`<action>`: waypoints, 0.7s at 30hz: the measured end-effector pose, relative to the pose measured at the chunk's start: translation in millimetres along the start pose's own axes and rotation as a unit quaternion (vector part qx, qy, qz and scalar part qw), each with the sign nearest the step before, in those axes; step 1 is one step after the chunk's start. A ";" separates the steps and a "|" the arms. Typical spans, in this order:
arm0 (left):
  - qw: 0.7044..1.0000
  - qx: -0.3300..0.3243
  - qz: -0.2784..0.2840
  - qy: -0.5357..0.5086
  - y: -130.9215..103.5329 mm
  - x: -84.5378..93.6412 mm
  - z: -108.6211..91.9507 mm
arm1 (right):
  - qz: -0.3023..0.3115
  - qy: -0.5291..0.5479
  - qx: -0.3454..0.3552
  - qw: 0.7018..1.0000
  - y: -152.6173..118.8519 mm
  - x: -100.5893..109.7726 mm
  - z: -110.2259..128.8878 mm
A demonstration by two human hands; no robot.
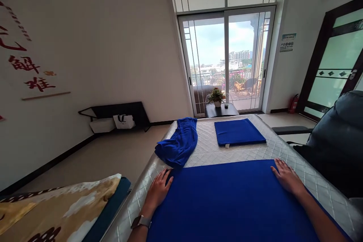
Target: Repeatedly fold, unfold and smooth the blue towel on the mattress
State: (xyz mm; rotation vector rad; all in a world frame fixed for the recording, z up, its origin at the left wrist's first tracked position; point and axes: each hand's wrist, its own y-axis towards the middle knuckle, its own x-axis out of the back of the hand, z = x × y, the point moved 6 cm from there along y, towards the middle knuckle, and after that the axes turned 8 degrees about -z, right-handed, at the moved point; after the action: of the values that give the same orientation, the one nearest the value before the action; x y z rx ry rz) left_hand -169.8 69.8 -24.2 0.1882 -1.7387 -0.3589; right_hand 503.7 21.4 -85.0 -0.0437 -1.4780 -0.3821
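- While a scroll [31, 73] of red characters is displayed at far left, a patterned blanket [70, 204] is seen spread below it.
- Next along, a white bag [124, 121] is set by the wall.
- Now the left hand [159, 189]: it is laid flat on the far left corner of the spread blue cloth [227, 200], fingers parted, nothing clasped; a watch [141, 221] is worn on that wrist.
- Just ahead, a crumpled blue cloth [181, 141] is bunched along the mattress's [205, 140] left edge.
- Across the middle, the spread cloth is stretched smooth over the mattress.
- Beyond the mattress, a potted plant [217, 96] is stood before glass doors [208, 56].
- Farther up, a folded blue cloth [239, 132] is placed apart, bare mattress left between.
- And the right hand [287, 176]: it is rested on the far right corner, fingers extended, nothing gripped.
- Far right, a black armchair [340, 132] is glimpsed.
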 end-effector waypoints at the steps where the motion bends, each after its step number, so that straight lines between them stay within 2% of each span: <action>1: 1.000 -0.001 0.001 -0.001 0.1 0.3 -0.4 | -0.006 0.002 -0.002 1.000 -0.1 -1.0 -0.6; 5: 1.000 -0.002 0.005 -0.002 0.1 1.6 -2.9 | -0.021 0.006 -0.019 1.000 -1.0 -0.9 -2.6; 10: 1.000 -0.001 -0.002 0.002 -0.8 3.0 -5.3 | -0.011 -0.010 -0.021 1.000 -4.0 5.6 2.0; 16: 1.000 -0.007 -0.019 -0.001 -3.0 3.0 -7.9 | -0.031 -0.059 -0.028 0.997 -12.0 25.1 9.0; 19: 1.000 -0.007 -0.018 -0.006 -4.0 4.0 -10.0 | -0.069 -0.101 -0.045 0.991 -18.8 44.7 28.8; 21: 1.000 -0.005 -0.012 -0.007 -4.4 4.1 -10.9 | -0.093 -0.104 -0.025 0.990 -25.0 57.6 59.3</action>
State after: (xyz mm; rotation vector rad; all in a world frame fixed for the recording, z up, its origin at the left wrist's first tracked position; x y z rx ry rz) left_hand -160.3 62.9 -20.1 0.1995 -1.7486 -0.3861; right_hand 442.4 0.5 -27.9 0.0151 -1.6850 -0.5811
